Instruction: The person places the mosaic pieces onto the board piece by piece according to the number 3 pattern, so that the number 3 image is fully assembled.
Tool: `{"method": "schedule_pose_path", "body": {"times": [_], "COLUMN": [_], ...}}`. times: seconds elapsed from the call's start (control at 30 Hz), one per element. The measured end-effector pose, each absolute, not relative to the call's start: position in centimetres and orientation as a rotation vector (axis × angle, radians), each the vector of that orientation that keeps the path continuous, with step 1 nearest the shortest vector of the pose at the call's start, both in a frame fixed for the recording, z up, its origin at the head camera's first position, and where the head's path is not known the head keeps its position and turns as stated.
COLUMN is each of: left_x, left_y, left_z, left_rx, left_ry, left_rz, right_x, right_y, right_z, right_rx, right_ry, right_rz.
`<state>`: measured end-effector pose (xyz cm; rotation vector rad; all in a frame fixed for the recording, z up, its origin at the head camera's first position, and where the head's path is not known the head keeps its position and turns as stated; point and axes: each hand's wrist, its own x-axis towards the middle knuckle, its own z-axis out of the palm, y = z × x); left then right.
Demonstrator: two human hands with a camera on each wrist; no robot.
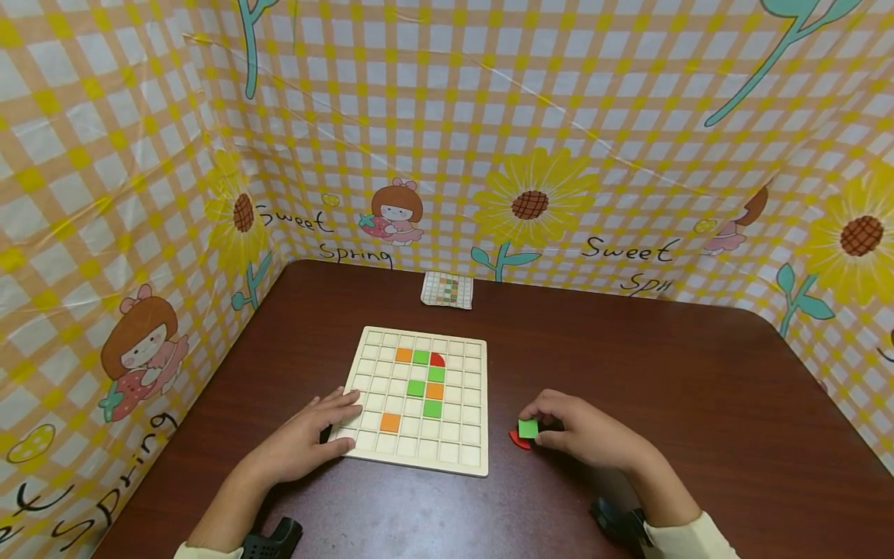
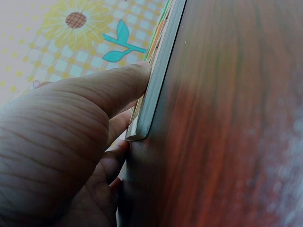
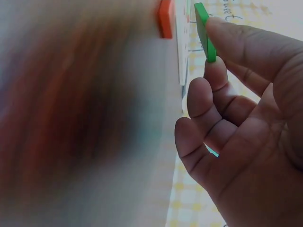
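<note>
A pale square grid board (image 1: 469,455) lies on the table, with several green and orange square tiles and one red quarter-round tile (image 1: 436,360) in its cells. My left hand (image 1: 296,442) rests at the board's left side, fingertips and thumb over the edge near the front corner. Right of the board, my right hand (image 1: 583,428) pinches a green square tile (image 3: 206,35) between thumb and fingers, its other fingers loosely bent. Just below that tile in the head view, a red curved-edge piece (image 1: 518,440) lies on the table, partly covered by the green one.
Behind the board, a small card (image 1: 447,290) printed with a coloured grid lies at the table's back edge. Checked cloth (image 1: 433,109) with sunflowers and cartoon figures walls the dark wooden table (image 1: 670,373) at the back and both sides.
</note>
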<state>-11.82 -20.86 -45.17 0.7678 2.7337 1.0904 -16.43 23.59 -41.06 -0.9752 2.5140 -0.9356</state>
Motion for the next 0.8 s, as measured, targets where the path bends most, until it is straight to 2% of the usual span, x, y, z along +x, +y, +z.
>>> {"method": "schedule_pose_path", "body": {"times": [0.8], "left_x": [-12.0], "left_y": [-20.9], "left_z": [-45.1], "left_rx": [0.777], "left_ry": [2.731], "left_rz": [1.089], "right_x": [-18.2], "right_y": [15.9], "right_z": [-40.5], "right_rx": [-1.039], "right_ry": [2.476], "right_rz": [-0.922]}}
